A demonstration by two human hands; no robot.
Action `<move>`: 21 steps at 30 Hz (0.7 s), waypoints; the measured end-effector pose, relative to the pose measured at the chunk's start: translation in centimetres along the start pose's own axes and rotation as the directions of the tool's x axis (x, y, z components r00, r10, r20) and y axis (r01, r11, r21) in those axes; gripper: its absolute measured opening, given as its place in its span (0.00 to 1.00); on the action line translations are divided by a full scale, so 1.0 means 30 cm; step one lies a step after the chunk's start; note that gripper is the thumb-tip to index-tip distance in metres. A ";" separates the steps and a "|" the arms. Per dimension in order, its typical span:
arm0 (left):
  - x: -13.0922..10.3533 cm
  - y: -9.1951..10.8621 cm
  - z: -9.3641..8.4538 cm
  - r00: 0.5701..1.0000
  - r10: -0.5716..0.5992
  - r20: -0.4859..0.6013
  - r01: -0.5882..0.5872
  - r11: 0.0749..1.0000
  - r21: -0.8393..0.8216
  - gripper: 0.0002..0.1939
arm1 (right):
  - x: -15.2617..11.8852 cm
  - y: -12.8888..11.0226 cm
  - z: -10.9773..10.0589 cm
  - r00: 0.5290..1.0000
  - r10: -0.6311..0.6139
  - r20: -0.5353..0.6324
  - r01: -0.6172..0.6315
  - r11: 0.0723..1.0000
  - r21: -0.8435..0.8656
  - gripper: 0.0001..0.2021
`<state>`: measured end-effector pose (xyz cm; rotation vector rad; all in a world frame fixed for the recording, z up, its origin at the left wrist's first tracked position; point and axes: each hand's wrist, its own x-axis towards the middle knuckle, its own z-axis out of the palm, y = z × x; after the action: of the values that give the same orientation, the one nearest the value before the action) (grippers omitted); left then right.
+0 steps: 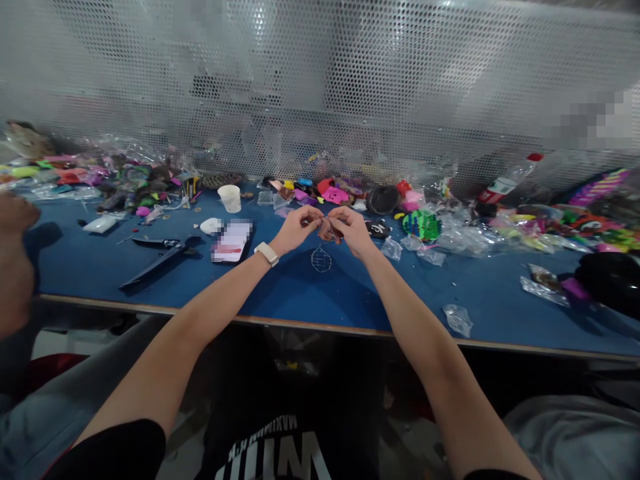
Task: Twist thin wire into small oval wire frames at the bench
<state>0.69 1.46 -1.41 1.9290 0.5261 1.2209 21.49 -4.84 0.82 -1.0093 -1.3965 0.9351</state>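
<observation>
My left hand (297,228), with a pale band on its wrist, is closed, thumb and fingertips pinched together. Opposite it, my right hand (351,230) is closed in a similar pinch. Between them they grip a small, soft-looking brownish piece (327,231); its exact kind is too small to make out. Just below the fingers is a leaf-shaped wire frame (321,260) with thin cross lines. Whether it hangs from the piece or lies on the blue table (300,300) I cannot tell.
Left of my hands lie a phone (233,241) and a dark folded tool (160,261), with a white cup (229,199) behind. Colourful pieces and plastic bags (465,233) line the back. A bottle (510,180) leans at right. Another person's arm (15,267) is at far left.
</observation>
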 end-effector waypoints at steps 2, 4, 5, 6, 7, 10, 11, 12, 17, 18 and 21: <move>-0.007 0.013 0.000 1.000 0.029 -0.011 -0.028 0.997 0.078 0.05 | 0.002 0.001 0.000 0.999 -0.035 -0.021 0.034 0.997 -0.071 0.24; -0.015 0.026 0.001 0.997 0.063 -0.035 -0.057 0.984 0.169 0.08 | 0.004 0.001 0.001 0.997 -0.078 -0.030 0.073 0.989 -0.131 0.23; -0.018 0.031 0.001 0.995 0.087 -0.043 -0.075 0.973 0.218 0.10 | 0.005 0.000 0.002 0.993 -0.111 -0.037 0.104 0.983 -0.151 0.23; -0.022 0.036 0.001 0.992 0.116 -0.044 -0.100 0.958 0.267 0.11 | 0.005 0.000 0.003 0.988 -0.145 -0.047 0.135 0.977 -0.165 0.22; -0.024 0.040 0.001 0.988 0.149 -0.038 -0.129 0.940 0.316 0.12 | 0.005 0.000 0.005 0.984 -0.172 -0.057 0.159 0.972 -0.173 0.22; -0.025 0.045 -0.001 0.976 0.219 -0.003 -0.199 0.890 0.411 0.13 | 0.001 -0.002 0.010 0.988 -0.146 -0.050 0.136 0.978 -0.157 0.22; -0.023 0.044 -0.002 0.975 0.224 0.003 -0.205 0.885 0.418 0.13 | 0.001 -0.002 0.011 0.993 -0.114 -0.034 0.109 0.984 -0.141 0.23; -0.021 0.043 -0.002 0.976 0.217 0.002 -0.199 0.888 0.415 0.13 | 0.000 -0.004 0.010 0.996 -0.089 -0.016 0.087 0.988 -0.125 0.23; -0.006 0.030 -0.002 0.998 0.056 0.022 -0.060 0.966 0.252 0.09 | 0.006 -0.017 -0.016 0.996 -0.065 0.064 0.073 0.988 -0.136 0.25; -0.005 0.032 -0.001 0.999 0.024 0.041 -0.032 0.980 0.197 0.11 | 0.008 -0.020 -0.023 0.995 -0.057 0.085 0.069 0.988 -0.140 0.25; -0.009 0.055 0.009 0.989 -0.042 0.145 0.047 0.998 -0.034 0.22 | 0.013 -0.026 -0.041 0.989 -0.036 0.143 0.053 0.991 -0.120 0.29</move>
<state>0.71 0.14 -0.33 1.9462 0.4652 1.0469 22.67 -4.72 1.76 -1.0153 -1.6052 0.9102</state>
